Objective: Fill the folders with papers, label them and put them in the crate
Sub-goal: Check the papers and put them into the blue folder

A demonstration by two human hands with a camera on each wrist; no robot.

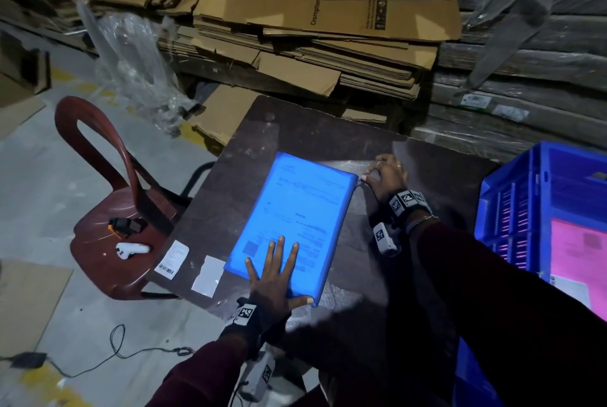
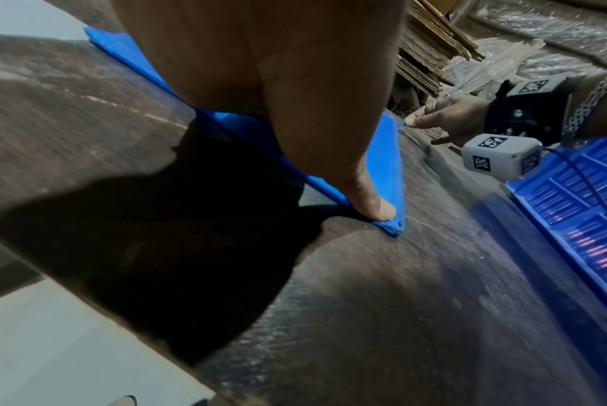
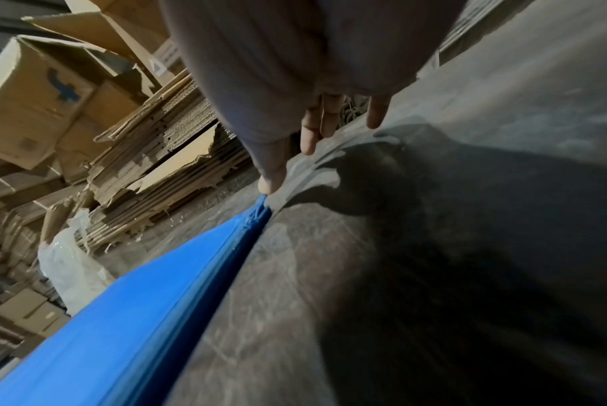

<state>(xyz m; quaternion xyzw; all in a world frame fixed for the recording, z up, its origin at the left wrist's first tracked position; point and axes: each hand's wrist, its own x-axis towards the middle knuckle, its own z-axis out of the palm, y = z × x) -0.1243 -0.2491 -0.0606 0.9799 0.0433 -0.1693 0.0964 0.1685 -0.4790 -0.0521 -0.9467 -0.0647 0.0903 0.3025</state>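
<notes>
The blue slatted crate (image 1: 512, 209) is parked at the tabletop's (image 1: 328, 143) right edge, with a pink folder (image 1: 581, 262) seen inside it. A translucent blue folder (image 1: 295, 219), printed papers showing through, is laid flat mid-tabletop, bare dark surface left all round. The left hand (image 1: 272, 278) is spread flat on its near end, thumb by the near corner. The far right corner is pinched by the right hand (image 1: 387, 176). Two white labels (image 1: 190, 262) are stuck near the left edge.
</notes>
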